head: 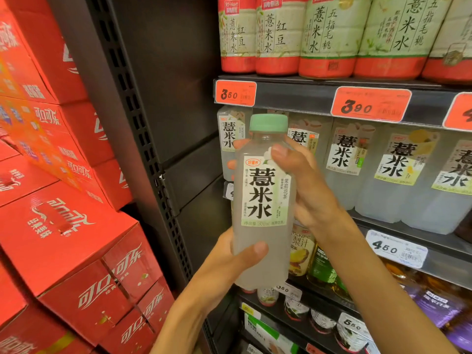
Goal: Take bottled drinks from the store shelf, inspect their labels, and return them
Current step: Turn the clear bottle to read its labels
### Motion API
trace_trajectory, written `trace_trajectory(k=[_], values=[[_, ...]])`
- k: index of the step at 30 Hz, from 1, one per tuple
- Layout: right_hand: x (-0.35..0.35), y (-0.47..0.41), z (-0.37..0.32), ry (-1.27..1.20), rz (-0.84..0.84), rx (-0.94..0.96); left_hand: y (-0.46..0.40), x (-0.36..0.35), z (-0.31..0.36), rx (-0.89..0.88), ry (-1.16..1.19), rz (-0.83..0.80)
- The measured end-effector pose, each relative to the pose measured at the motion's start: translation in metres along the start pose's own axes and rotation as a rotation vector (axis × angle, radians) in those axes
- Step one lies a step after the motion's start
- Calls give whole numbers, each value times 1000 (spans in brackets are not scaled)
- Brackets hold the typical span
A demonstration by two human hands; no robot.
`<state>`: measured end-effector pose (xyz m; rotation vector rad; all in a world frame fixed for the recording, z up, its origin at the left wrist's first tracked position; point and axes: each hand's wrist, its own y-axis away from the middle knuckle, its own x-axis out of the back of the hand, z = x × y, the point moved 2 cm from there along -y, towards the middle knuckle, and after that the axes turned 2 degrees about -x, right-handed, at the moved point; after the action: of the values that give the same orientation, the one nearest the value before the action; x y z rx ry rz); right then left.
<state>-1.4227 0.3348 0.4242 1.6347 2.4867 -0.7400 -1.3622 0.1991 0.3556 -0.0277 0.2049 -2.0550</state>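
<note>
A cloudy bottle with a green cap is held upright before the shelf, gripped low by the left hand and high by the right hand, fingers curled round it. Similar bottles are partly hidden behind; red boxes are stacked left.

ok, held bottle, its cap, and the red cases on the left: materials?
Held bottle: likely clear plastic, frosted look, cloudy liquid visible through it. Cap: matte green plastic, ribbed edge. Red cases: printed cardboard, apparently, with creased folds and flap seams.
</note>
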Motion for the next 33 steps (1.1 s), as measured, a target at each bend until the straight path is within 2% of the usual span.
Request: trace_trajectory(k=[2, 4, 8, 11, 13, 15, 17, 21, 26, 29, 33], values=[[-2, -1, -1, -1, 21, -22, 1, -1, 1, -8, 34, -50], [-2, -1, -1, 6, 31, -49, 2, -1, 0, -24, 31, -4], [-1, 0, -12, 373, 108, 9, 2, 2, -2, -47, -78, 230], [-7, 1, -9, 456, 119, -37, -1, 3, -5, -58, -322, 424], [-12, 2, -1, 483, 159, -68, -2, 0, -9, -37, -437, 463], [-13, 1, 5, 463, 236, -57, -1, -6, -14, -35, -412, 421], [-10, 0, 5, 424, 264, -64, 0, -8, -18, -53, -261, 366], [-4, 0, 1, 235, 169, -63, 1, 3, -14, -78, -99, 280], [-5, -2, 0, -36, 2, -76, 6, 9, -9, -29, -43, 37], [-6, -1, 1, -184, -48, -101, 9, 7, -10, -7, 50, 36], [-2, -2, 6, -278, -108, -114, 9, 0, -6, -39, -10, 167]])
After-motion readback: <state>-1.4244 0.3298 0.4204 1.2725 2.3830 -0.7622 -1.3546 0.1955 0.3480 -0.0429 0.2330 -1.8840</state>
